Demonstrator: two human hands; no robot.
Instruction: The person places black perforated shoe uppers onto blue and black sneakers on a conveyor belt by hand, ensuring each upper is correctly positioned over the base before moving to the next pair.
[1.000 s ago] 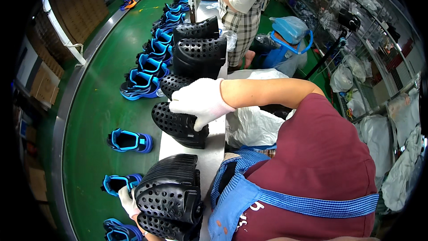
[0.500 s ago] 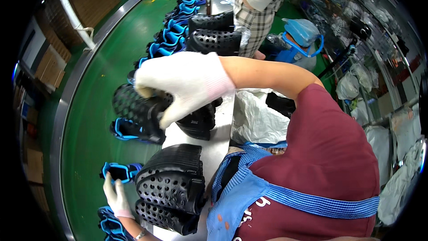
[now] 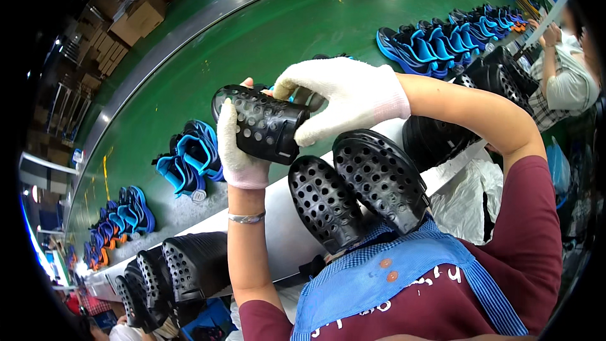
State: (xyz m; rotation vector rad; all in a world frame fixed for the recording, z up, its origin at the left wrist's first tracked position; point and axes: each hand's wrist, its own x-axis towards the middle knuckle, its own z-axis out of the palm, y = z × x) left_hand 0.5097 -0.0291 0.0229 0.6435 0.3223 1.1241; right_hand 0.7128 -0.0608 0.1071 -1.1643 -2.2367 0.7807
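Note:
A black perforated shoe form (image 3: 259, 120) is held up between my two hands, over the edge of the green conveyor. My left hand (image 3: 240, 161), in a white glove, is wrapped round its left end and near side, with bare fingertips showing behind it. My right hand (image 3: 353, 91), also gloved, is closed at its right end, thumb against the near edge. Behind the form a bit of blue shows; whether it is held or lies on the conveyor I cannot tell. Two more black shoe forms (image 3: 322, 202) rest close to my apron, below my right hand.
Blue-and-black shoes (image 3: 196, 155) stand on the green conveyor (image 3: 252, 31), with rows of others (image 3: 435, 44) to the right and lower left. Further black forms (image 3: 180, 268) lie along the metal ledge (image 3: 278, 215). A white plastic bag (image 3: 470, 192) hangs at right. Another person (image 3: 568, 76) is far right.
My view has turned. My left hand has left the shoe on the conveyor and come up to the black shoe form that my right hand was moving; both hands are now together on it.

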